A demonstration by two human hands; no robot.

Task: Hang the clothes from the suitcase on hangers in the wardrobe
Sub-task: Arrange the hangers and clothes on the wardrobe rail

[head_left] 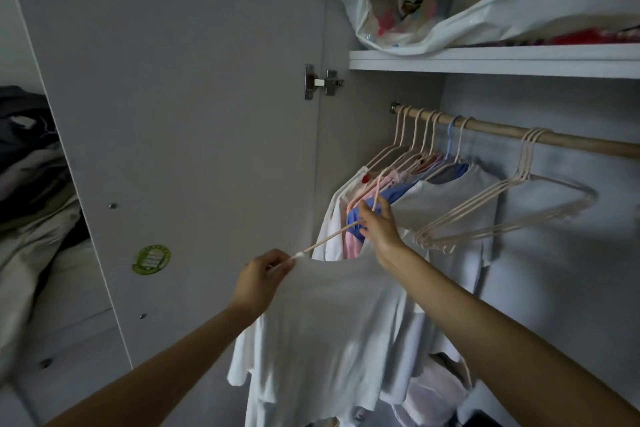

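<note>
Our left hand (pixel 263 276) pinches the white shirt (pixel 332 329) at its shoulder, our right hand (pixel 377 224) grips the pink hanger (pixel 372 196), seemingly inside the collar, below the wardrobe rail (pixel 561 139).

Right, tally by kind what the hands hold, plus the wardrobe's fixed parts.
Pale pink hanger: 1
White T-shirt: 1
Wooden rail: 1
Shelf: 1
Door hinge: 1
Total: 5
</note>
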